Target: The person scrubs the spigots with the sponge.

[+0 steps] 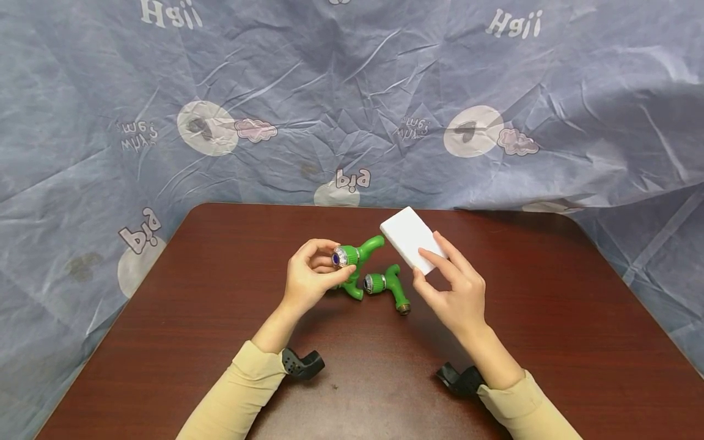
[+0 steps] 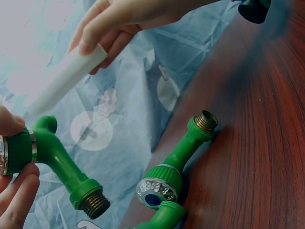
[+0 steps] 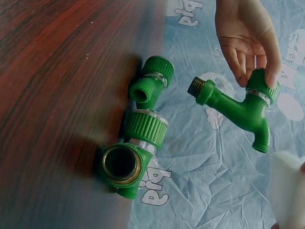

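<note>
The left hand [image 1: 308, 278] holds one green tap [image 1: 357, 256] up by its knob, the right hand [image 1: 456, 293] pinches a white sponge [image 1: 409, 238] just beside it, maybe not touching yet, and two more taps [image 3: 140, 138] wait on the counter [image 1: 550, 342]

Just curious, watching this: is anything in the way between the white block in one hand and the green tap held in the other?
Nothing visible: only open air separates the white block in the right hand from the green tap in the left hand.
</note>
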Motion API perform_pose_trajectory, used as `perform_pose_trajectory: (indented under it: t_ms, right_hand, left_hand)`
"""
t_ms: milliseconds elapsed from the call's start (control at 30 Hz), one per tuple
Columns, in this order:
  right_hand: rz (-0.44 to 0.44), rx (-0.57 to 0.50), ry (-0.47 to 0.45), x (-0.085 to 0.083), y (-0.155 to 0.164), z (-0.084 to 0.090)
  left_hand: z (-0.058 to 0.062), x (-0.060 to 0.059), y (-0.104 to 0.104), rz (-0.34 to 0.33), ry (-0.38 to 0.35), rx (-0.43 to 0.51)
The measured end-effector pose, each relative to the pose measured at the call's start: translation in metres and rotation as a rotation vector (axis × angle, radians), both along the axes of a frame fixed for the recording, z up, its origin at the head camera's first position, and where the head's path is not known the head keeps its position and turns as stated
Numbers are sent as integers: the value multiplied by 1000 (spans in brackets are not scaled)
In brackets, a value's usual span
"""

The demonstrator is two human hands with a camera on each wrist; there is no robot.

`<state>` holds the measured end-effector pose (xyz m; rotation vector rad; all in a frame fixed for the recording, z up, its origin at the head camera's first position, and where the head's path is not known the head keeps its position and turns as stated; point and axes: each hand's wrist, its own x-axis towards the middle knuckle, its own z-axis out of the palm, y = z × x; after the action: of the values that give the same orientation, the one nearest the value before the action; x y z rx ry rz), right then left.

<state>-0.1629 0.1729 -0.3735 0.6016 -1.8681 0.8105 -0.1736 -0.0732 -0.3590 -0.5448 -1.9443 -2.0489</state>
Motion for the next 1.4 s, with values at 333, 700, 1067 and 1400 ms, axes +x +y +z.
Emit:
perform_pose_trajectory:
  t_ms: [333,700,1067,1400]
  right_hand:
    - [106,243,8,-2,-2,-5]
    - [76,144,-53,-2,3,-2]
    - [136,225,-6,-3,2,-5]
    - [181,245,-9,-2,0,-3]
  left_hand:
    - [3,2,2,-18,-46,43]
    - [-6,-5,0,-9,-48,19]
    - [-26,-19,0,-82,-36,89]
    - [-27,-20,1,-101,-38,38]
